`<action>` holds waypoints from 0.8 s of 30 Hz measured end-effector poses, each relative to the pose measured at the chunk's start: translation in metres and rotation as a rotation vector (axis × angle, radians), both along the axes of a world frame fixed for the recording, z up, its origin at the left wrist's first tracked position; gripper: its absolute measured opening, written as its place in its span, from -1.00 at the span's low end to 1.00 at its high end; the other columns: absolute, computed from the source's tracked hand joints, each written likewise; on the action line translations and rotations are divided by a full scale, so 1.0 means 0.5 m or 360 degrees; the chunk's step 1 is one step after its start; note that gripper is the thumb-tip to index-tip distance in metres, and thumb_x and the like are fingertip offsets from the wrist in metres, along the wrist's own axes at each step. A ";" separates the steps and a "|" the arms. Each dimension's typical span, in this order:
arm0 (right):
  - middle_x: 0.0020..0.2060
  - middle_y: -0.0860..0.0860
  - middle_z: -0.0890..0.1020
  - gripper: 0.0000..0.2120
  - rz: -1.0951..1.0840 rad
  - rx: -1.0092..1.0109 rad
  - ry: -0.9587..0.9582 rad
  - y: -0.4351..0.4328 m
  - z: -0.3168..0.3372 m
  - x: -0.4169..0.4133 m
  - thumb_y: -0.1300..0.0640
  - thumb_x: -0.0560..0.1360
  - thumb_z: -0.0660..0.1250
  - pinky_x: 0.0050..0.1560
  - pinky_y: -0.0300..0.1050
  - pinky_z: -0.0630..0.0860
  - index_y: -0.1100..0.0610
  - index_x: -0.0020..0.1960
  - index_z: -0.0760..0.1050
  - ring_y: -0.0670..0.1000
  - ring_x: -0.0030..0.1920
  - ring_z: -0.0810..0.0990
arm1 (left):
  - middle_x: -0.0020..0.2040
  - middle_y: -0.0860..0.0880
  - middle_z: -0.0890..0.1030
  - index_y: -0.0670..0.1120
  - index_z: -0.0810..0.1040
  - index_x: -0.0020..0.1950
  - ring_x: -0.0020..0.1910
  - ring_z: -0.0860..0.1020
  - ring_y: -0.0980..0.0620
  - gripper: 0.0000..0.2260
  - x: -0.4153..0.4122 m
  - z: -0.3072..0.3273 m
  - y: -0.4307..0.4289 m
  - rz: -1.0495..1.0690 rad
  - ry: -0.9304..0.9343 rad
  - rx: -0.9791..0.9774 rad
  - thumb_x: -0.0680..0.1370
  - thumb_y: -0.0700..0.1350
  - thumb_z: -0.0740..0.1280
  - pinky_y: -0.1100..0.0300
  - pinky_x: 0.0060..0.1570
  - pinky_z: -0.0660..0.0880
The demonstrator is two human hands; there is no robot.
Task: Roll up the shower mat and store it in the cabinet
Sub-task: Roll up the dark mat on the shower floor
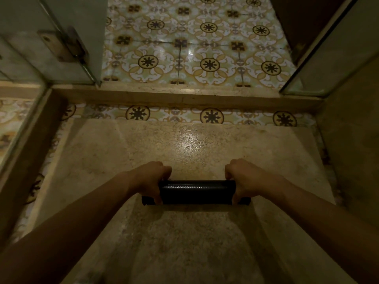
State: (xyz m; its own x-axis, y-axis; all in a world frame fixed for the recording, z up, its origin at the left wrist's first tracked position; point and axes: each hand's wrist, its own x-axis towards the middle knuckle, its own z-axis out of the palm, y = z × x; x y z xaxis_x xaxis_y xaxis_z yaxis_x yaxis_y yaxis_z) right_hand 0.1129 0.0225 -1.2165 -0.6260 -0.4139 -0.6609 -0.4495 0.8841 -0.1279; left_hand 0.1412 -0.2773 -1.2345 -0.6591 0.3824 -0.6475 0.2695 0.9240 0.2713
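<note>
I have the shower mat [196, 191] rolled into a tight black cylinder, and it lies crosswise in front of me, low in my view at about six o'clock from the centre of the shower floor [184, 144]. My left hand [151, 179] is clenched around the roll's nine o'clock end, fingers curled over the top and thumb down the near side. My right hand [244, 177] grips the three o'clock end the same way, so that a short stub of the roll pokes out past each hand. Whether the roll is resting on the floor or just lifted off it I cannot tell; a dark shadow sits right beneath it.

The floor under the roll is pale speckled stone with a bright glint at twelve o'clock from my hands. Beyond that, a strip of patterned tile runs along a raised stone threshold [184, 97], and past the threshold the patterned bathroom tiles [205, 48] spread away toward twelve o'clock. At ten o'clock stands a glass panel with a metal hinge [65, 46]; at two o'clock another glass panel [328, 58] angles away.
</note>
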 end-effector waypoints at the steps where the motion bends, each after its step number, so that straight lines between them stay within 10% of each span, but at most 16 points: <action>1: -0.01 -0.04 0.48 -0.32 -0.0001 -0.0006 0.0013 0.004 -0.005 0.007 -0.20 0.07 0.64 -0.16 -0.11 0.50 -0.04 0.06 0.42 -0.02 -0.06 0.44 | 0.03 0.02 0.50 0.06 0.33 0.01 -0.06 0.45 0.03 -0.41 0.008 -0.004 0.000 -0.0009 -0.0024 0.0022 0.19 0.07 0.62 0.15 -0.20 0.44; 14: -0.08 -0.01 0.49 -0.56 0.0072 -0.0011 -0.0009 0.010 -0.017 0.055 -0.12 0.21 0.52 -0.23 -0.14 0.44 0.00 0.00 0.52 -0.03 -0.19 0.43 | 0.12 -0.04 0.44 0.00 0.35 0.19 -0.04 0.48 0.04 -0.43 0.043 -0.005 0.006 -0.0061 -0.0206 0.0011 0.30 0.13 0.52 0.24 -0.16 0.43; 24: -0.17 -0.05 0.39 -0.42 -0.0303 -0.0192 -0.0031 0.043 0.271 0.049 -0.15 0.14 0.54 -0.39 -0.22 0.26 -0.02 -0.06 0.26 -0.07 -0.25 0.37 | 0.00 -0.04 0.59 0.12 0.19 0.23 -0.12 0.55 -0.04 -0.40 -0.006 0.330 0.018 -0.0135 0.0068 -0.0012 0.35 -0.09 0.48 0.04 -0.20 0.56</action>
